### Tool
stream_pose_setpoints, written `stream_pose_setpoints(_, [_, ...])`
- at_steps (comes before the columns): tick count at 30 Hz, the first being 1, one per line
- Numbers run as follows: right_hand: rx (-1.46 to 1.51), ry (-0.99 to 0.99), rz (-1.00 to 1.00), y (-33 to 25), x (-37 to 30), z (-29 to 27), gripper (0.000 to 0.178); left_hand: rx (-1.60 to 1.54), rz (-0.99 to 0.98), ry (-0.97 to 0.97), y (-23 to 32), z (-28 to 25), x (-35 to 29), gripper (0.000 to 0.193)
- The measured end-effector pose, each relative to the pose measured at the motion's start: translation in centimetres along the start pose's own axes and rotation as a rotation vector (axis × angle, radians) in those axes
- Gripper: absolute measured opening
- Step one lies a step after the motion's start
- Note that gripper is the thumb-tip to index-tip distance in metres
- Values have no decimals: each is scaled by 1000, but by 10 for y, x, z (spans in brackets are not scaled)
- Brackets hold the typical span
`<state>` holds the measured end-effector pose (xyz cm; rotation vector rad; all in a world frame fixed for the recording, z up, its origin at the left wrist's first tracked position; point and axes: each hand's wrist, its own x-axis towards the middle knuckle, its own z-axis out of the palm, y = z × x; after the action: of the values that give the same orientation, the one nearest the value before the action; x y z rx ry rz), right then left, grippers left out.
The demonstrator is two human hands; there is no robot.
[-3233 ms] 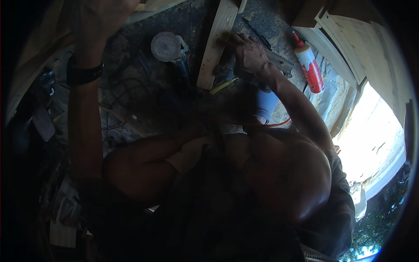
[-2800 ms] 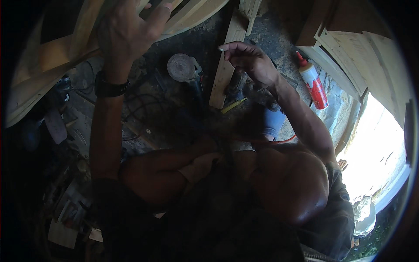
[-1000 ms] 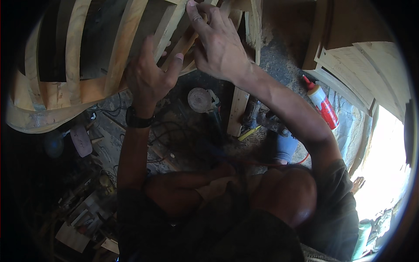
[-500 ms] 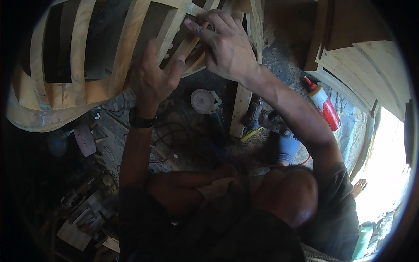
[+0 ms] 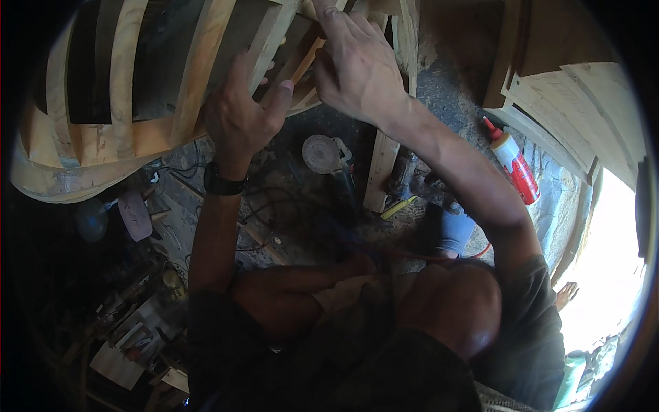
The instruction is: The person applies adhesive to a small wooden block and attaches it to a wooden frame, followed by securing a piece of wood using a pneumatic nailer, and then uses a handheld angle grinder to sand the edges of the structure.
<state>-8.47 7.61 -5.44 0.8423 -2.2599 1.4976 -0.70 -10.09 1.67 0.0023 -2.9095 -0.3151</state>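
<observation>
I'm pinching a thin wood strip [image 5: 310, 58] with my right hand [image 5: 360, 69], fingers curled shut on its upper end, while my left hand [image 5: 237, 113] is pressing half-open against the slatted frame [image 5: 123, 103] just beside it. The strip is running diagonally between both hands; it's looking light, stiff, snappable, so I'm gripping near the end.

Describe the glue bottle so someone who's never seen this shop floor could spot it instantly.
Start at the stack of pale wooden boards at the upper right. Just below its lower left corner, a glue bottle lies on the grey floor, right of the right hand's forearm. It is the only red thing there: red body, white shoulder and pointed red cap, unlike the round grey disc tool and the timber around it.
</observation>
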Motion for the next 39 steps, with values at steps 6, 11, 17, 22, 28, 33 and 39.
stream_pose_setpoints(6, [108, -162, -18, 8, -14, 4, 79, -5, -21, -24, 3, -3, 1, 48])
stream_pose_setpoints(11, [372, -301, 296, -6, 2, -6, 86, 32, -5, -13, 1, -3, 1, 48])
stream_pose_setpoints(17, [513, -327, 266, -25, 0, -7, 86, 26, 28, -13, -1, -2, 1, 46])
stream_pose_setpoints(22, [554, -292, 454, -23, 11, -22, 86, 8, 39, 1, -4, 0, 2, 45])
stream_pose_setpoints(28, [468, -362, 216, -20, 1, -18, 79, -10, 25, -9, -3, 0, 2, 44])
stream_pose_setpoints(33, [428, -271, 325, -15, 11, -18, 80, -1, 2, -23, -1, 0, 2, 45])
stream_pose_setpoints(39, [429, -359, 224, -11, 6, -23, 81, -9, -10, -31, 3, -4, 2, 44])
